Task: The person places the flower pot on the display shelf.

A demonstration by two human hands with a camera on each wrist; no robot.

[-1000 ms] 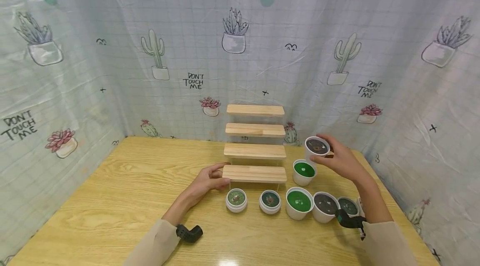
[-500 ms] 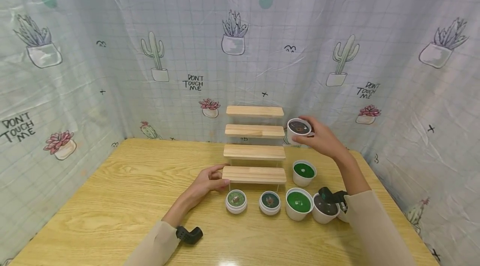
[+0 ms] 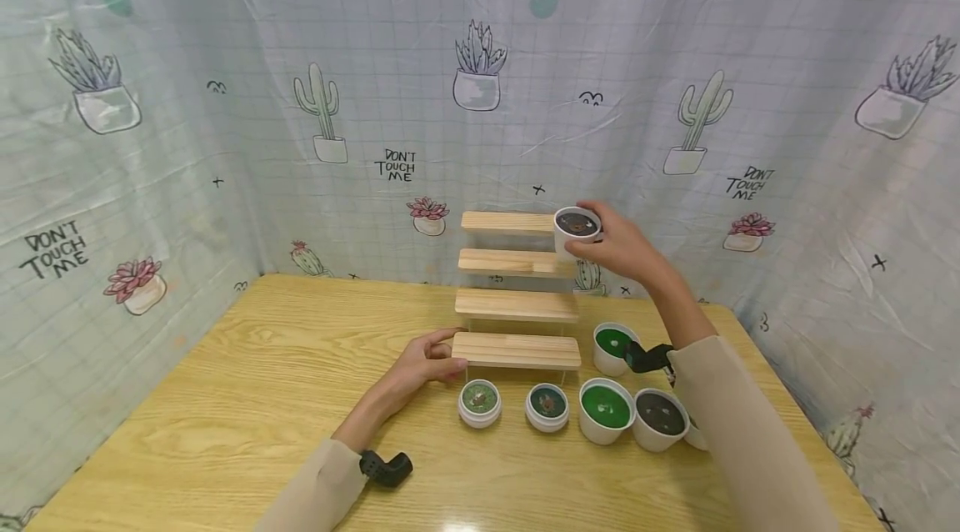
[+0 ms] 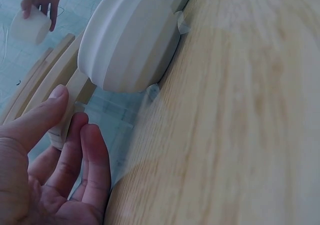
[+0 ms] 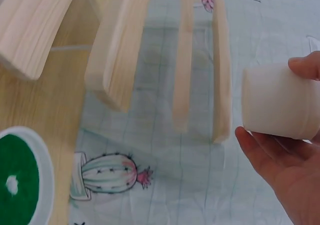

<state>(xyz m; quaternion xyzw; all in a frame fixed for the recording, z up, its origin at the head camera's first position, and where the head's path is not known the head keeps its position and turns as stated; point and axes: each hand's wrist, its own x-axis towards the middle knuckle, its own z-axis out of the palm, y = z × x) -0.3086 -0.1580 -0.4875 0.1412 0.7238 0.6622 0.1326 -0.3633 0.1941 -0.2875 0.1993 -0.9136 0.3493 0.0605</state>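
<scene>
My right hand (image 3: 621, 247) grips a white cup (image 3: 576, 223) with a dark filling and small decorations on top. The cup is raised at the right end of the top board of a four-step wooden display rack (image 3: 517, 304). In the right wrist view the cup (image 5: 275, 100) is just beyond the top board (image 5: 221, 70), a small gap between them, with thumb and fingers on opposite sides of it. My left hand (image 3: 415, 365) pinches the left end of the rack's lowest board (image 3: 516, 350); the left wrist view has its thumb (image 4: 47, 112) on top and fingers underneath.
Two low white jars, one with a green top (image 3: 480, 400) and one teal (image 3: 547, 404), stand before the rack. At right are cups with green (image 3: 606, 409) and dark (image 3: 660, 415) fillings, another green one (image 3: 613, 342) behind. A patterned curtain (image 3: 375, 98) backs the table.
My right hand has carried the dark-filled cup leftward and up, from over the right side of the table to the top board's end. The left hand keeps its hold on the lowest board.
</scene>
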